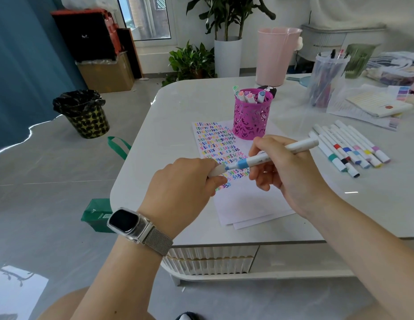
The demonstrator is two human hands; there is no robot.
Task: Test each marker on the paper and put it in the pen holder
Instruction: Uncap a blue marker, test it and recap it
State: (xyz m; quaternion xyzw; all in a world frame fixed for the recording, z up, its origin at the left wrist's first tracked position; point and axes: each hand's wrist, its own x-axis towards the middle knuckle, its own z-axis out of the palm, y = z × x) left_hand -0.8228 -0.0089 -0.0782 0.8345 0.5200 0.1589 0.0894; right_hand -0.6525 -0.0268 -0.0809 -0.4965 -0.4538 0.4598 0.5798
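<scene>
A white marker with a light blue band [277, 155] is held level above the paper [243, 199]. My right hand [286, 179] grips its barrel. My left hand [185, 181] pinches its white cap [216, 170] at the marker's left end, right at the blue tip. The paper carries rows of coloured squiggles over its upper part. Behind it stands the purple cut-out pen holder [249, 116] with several markers in it. Several more white markers [349, 148] lie in a row on the table to the right.
On the white table [178, 116] stand a pink bucket [275, 54] and a clear tub of pens [326, 79], with notepads and papers [374, 105] at the far right. On the floor to the left are a black-bagged bin [83, 112] and a green bag [99, 213].
</scene>
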